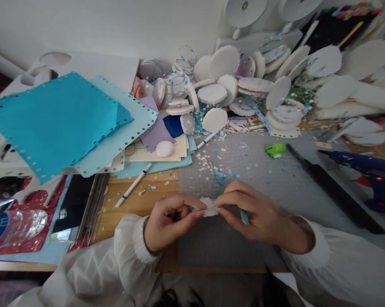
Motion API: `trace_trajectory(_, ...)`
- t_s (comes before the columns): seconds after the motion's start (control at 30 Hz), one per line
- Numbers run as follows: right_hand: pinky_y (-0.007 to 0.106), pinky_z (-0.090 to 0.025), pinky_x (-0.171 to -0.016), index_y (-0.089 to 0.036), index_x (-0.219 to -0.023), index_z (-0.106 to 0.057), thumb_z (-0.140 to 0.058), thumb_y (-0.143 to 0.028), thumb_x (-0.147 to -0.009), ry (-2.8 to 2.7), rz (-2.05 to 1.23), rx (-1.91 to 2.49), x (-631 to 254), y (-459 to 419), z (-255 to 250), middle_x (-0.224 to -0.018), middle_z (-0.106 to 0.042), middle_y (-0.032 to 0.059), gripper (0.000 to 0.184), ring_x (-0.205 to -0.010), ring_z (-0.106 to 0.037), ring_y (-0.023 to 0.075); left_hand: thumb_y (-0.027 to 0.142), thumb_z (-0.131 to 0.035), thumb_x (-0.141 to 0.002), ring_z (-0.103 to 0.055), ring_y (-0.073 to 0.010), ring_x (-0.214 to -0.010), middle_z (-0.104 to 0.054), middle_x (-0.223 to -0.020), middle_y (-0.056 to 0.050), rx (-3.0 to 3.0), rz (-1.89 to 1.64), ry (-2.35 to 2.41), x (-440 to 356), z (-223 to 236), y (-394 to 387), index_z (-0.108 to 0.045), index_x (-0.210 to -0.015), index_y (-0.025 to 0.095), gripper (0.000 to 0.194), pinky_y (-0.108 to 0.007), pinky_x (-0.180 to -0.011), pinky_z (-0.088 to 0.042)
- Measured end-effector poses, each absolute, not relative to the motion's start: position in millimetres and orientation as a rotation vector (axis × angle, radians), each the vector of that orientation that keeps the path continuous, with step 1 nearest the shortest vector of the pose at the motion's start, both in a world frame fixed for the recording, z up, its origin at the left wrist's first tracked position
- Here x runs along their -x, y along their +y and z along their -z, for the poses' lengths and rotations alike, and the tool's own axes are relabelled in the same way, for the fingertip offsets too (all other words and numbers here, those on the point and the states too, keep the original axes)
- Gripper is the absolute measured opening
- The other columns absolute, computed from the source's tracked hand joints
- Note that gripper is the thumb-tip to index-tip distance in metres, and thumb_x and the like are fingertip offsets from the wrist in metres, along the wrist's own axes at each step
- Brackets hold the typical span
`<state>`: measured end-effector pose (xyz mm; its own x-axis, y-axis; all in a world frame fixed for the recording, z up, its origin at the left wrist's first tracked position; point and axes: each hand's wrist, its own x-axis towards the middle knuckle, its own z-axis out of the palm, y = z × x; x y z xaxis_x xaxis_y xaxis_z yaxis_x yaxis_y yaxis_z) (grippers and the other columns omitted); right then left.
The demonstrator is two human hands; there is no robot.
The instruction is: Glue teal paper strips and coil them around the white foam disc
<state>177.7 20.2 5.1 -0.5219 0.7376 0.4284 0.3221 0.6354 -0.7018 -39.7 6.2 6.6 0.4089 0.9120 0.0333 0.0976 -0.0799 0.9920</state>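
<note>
My left hand [173, 219] pinches the left edge of a small white piece with a ragged rim [209, 206] between thumb and forefinger. A bit of blue shows beside its fingertips. From the other side, my right hand [253, 211] has its thumb and forefinger closed at the piece's right edge. A slim teal tool [244, 216] is tucked in the right hand's fingers; most of it is hidden, so its kind cannot be told. Both hands are above the near edge of a grey cutting mat [218, 251]. Tiny white and blue paper flowers [219, 175] lie scattered just beyond them.
White discs [216, 119] are heaped along the back. Punched blue sheets [61, 119] overhang the left side. A white pen [133, 185], phone [73, 204] and bottle [16, 228] are left; a green item [275, 149], black bar [339, 192] and glue gun [377, 179] right.
</note>
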Motion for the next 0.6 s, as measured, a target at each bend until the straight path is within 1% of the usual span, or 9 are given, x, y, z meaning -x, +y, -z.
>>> trace_trajectory(0.2, 0.026, -0.046, -0.065, -0.020, -0.091, -0.055, -0.056, -0.013, -0.083, -2.107, -0.829, 0.832, -176.3, 21.2, -4.0, -0.076, -0.055, 0.0006, 0.011, -0.072, -0.053, 0.0119, 0.024, -0.061, -0.085, -0.026, -0.0039, -0.040, -0.031, -0.045, 0.010, -1.453, -0.848, 0.939, 40.5, -5.2, 6.4, -0.065, -0.092, 0.011, 0.015, -0.019, -0.040, -0.020)
trace_trajectory(0.3, 0.026, -0.046, -0.061, -0.021, -0.089, -0.055, -0.055, -0.013, -0.084, -2.096, -0.775, 0.837, -175.5, 20.3, -5.5, -0.074, -0.054, 0.0008, 0.009, -0.069, -0.053, 0.0123, 0.023, -0.063, -0.083, -0.028, -0.0039, -0.041, -0.031, -0.046, 0.011, -1.421, -0.894, 0.934, 40.6, -5.6, 6.8, -0.062, -0.093, 0.012, 0.015, -0.019, -0.042, -0.022)
trace_trajectory(0.37, 0.026, -0.046, -0.060, -0.022, -0.091, -0.055, -0.055, -0.012, -0.083, -2.080, -0.676, 0.855, -175.9, 19.8, -6.4, -0.073, -0.056, 0.0011, 0.012, -0.069, -0.054, 0.0132, 0.026, -0.064, -0.082, -0.029, -0.0038, -0.041, -0.033, -0.047, 0.010, -1.359, -0.933, 0.961, 40.7, -6.2, 7.3, -0.058, -0.086, 0.014, 0.014, -0.018, -0.042, -0.023)
trace_trajectory(0.4, 0.026, -0.046, -0.059, -0.023, -0.092, -0.056, -0.056, -0.012, -0.082, -2.072, -0.610, 0.870, -176.7, 19.6, -6.7, -0.073, -0.058, 0.0014, 0.015, -0.069, -0.056, 0.0138, 0.029, -0.064, -0.082, -0.029, -0.0038, -0.040, -0.034, -0.047, 0.010, -1.315, -0.951, 0.985, 40.7, -6.7, 7.7, -0.056, -0.081, 0.015, 0.016, -0.018, -0.041, -0.023)
trace_trajectory(0.5, 0.028, -0.046, -0.059, -0.026, -0.097, -0.056, -0.057, -0.010, -0.080, -2.093, -0.400, 0.870, -181.4, 19.3, -6.4, -0.073, -0.061, 0.0010, 0.023, -0.066, -0.058, 0.0148, 0.039, -0.059, -0.085, -0.028, -0.0040, -0.039, -0.035, -0.047, 0.007, -1.242, -0.976, 1.054, 40.7, -8.3, 9.3, -0.050, -0.065, 0.016, 0.032, -0.018, -0.038, -0.022)
trace_trajectory(0.6, 0.029, -0.047, -0.058, -0.027, -0.106, -0.055, -0.054, -0.009, -0.081, -2.220, -0.309, 0.781, -186.7, 19.0, -4.4, -0.070, -0.063, -0.0007, 0.031, -0.061, -0.058, 0.0145, 0.045, -0.050, -0.090, -0.033, -0.0048, -0.039, -0.039, -0.046, 0.004, -1.319, -0.845, 0.977, 39.6, -8.4, 10.8, -0.054, -0.060, 0.014, 0.043, -0.019, -0.038, -0.026)
